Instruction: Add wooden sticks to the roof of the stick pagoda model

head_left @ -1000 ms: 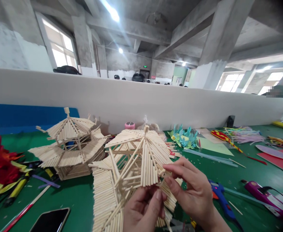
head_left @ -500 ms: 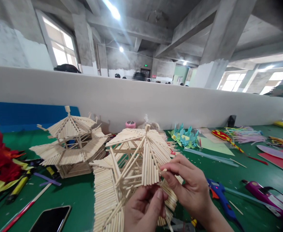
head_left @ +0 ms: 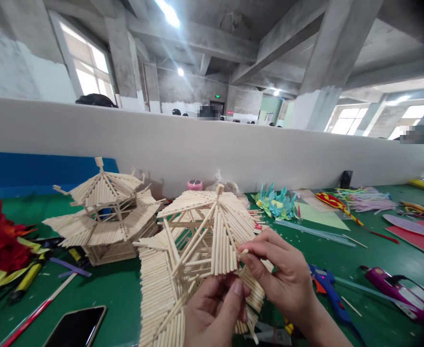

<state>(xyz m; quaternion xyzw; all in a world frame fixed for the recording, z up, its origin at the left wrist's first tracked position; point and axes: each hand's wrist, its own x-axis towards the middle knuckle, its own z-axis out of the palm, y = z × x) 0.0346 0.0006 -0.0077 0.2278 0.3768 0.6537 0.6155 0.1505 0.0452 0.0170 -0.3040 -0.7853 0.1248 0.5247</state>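
A model pavilion of thin wooden sticks stands in front of me, its upper roof partly covered and one side open to the frame. My right hand pinches a short wooden stick at the right edge of the upper roof. Below that roof's lower edge is my left hand, its thumb and fingers pressed together; whatever lies between them is hidden. A second stick pavilion, with fuller roofs, stands to the left.
A blue glue gun and a purple tool lie at right. A phone is at front left, near red paper flowers. Teal folded paper sits behind, before a white partition.
Both hands hold nearly the same pose at the roof edge. The whole view has shifted very slightly.
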